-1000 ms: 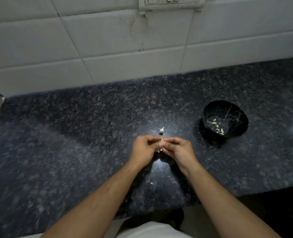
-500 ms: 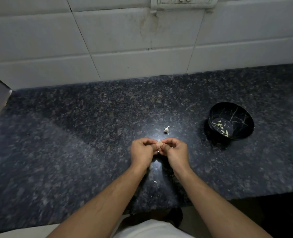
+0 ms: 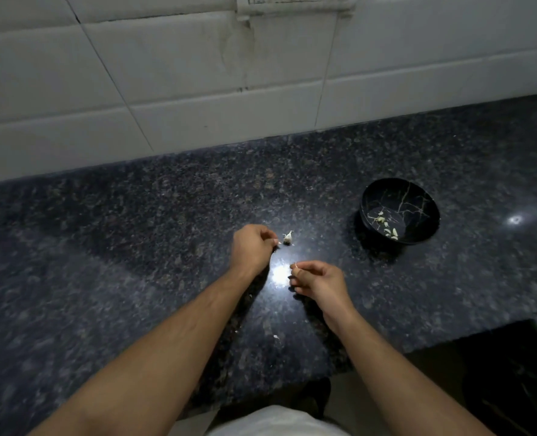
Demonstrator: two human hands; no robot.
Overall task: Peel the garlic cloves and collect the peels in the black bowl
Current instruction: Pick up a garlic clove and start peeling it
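both hands have come apart since half a second ago, when they met fingertip to fingertip over the middle of the counter. now the left hand sits farther and to the left, fingers curled in, with a small pale bit pinched at its fingertips; whether that bit is clove or peel is too small to tell. just beside those fingertips, to the right, a garlic clove lies on the dark granite counter, still in its skin with a wisp sticking up. the right hand is nearer and to the right, fingers curled, thumb and forefinger pinching a thin white shred of peel. a bright glare spot lies on the counter between the two hands. the black bowl stands well apart to the far right of the hands, with several pale peels inside it. a tiny white fleck lies on the counter near its front edge, between the forearms. white wall tiles rise behind the counter.
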